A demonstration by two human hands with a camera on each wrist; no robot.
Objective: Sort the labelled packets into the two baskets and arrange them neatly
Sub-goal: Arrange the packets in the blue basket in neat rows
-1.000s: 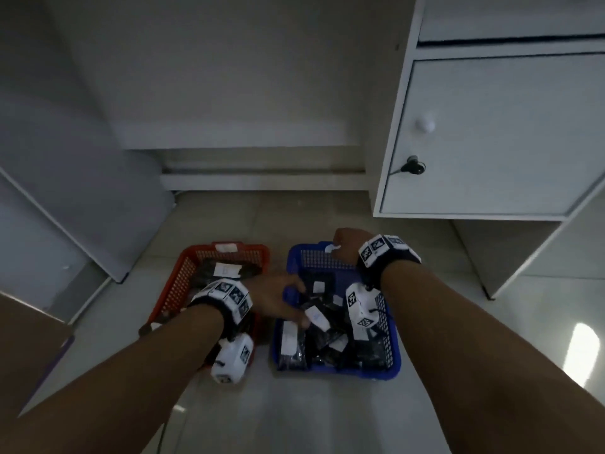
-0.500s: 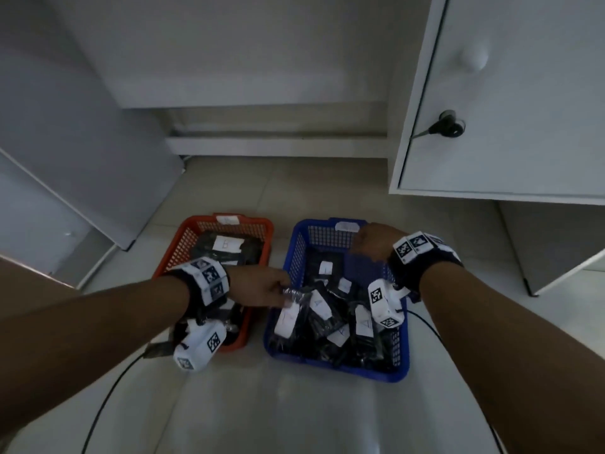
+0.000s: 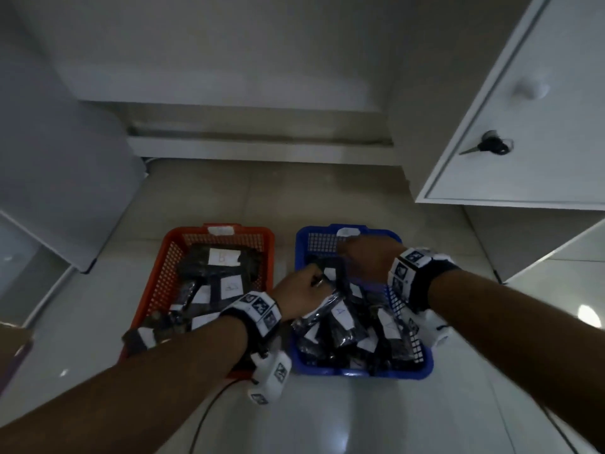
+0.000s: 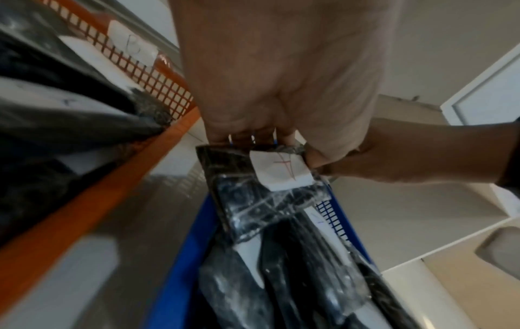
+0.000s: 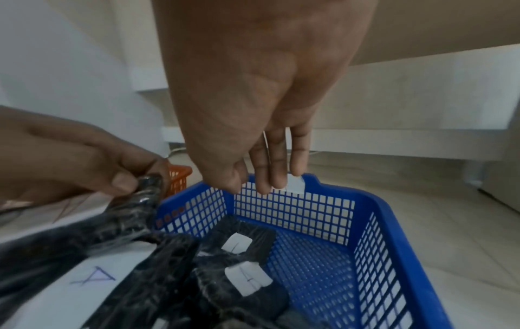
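On the floor an orange basket (image 3: pixel 157 280) labelled B and a blue basket (image 3: pixel 360 373) stand side by side, both holding several black packets with white labels. My left hand (image 3: pixel 301 291) reaches into the blue basket and pinches the top edge of a black packet (image 4: pixel 253 200) marked A (image 4: pixel 281 171), tilting it up. The left wrist view shows the fingers (image 4: pixel 244 133) curled over that edge. My right hand (image 5: pixel 267 178) hangs over the blue basket's far rim (image 5: pixel 343 190), fingers straight, holding nothing. More A packets (image 5: pixel 247 280) lie below it.
A white cabinet (image 3: pixel 523 126) with a knob and a key (image 3: pixel 487 147) in its door overhangs the right side. A white panel (image 3: pixel 65 191) leans at the left. A dark cable (image 3: pixel 203 421) trails across the tiled floor under my left arm.
My left hand has moved further into the blue basket and taken a packet by its top edge. My right hand has stayed at the far end of the blue basket.
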